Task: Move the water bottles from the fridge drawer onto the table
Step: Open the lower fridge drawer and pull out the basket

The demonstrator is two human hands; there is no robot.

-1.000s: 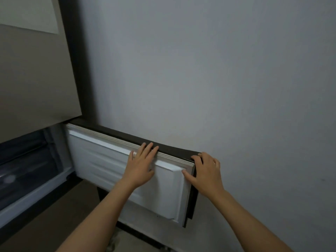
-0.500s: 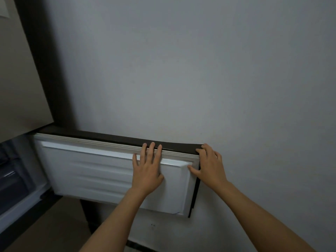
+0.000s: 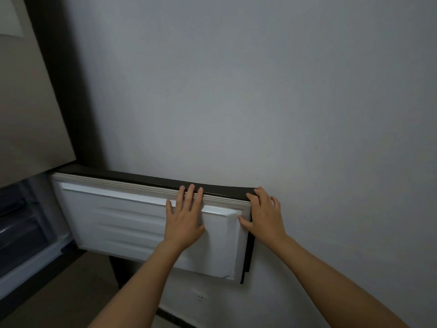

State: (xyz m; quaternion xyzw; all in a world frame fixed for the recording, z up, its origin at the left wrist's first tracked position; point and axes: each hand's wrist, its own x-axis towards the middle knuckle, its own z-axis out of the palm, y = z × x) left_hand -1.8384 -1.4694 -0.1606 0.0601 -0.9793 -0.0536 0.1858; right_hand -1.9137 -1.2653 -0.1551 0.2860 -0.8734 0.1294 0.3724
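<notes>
The lower fridge door (image 3: 118, 223) stands swung open towards the wall, its white ribbed inner panel facing me and its dark outer edge on top. My left hand (image 3: 184, 218) lies flat on the inner panel near the top, fingers together over the seal. My right hand (image 3: 264, 216) grips the door's free right corner, thumb on the inner side, fingers over the dark edge. The open fridge compartment (image 3: 21, 223) shows at the far left, dim, with a clear drawer front. No water bottles or table are in view.
A plain white wall (image 3: 260, 91) fills most of the view behind the door. The closed upper fridge door (image 3: 28, 102) is at the upper left. Brown floor (image 3: 78, 292) lies below the open door.
The view has shifted slightly back to the left, showing more of the fridge compartment than half a second ago. Both hands stay on the door's right end in the same hold.
</notes>
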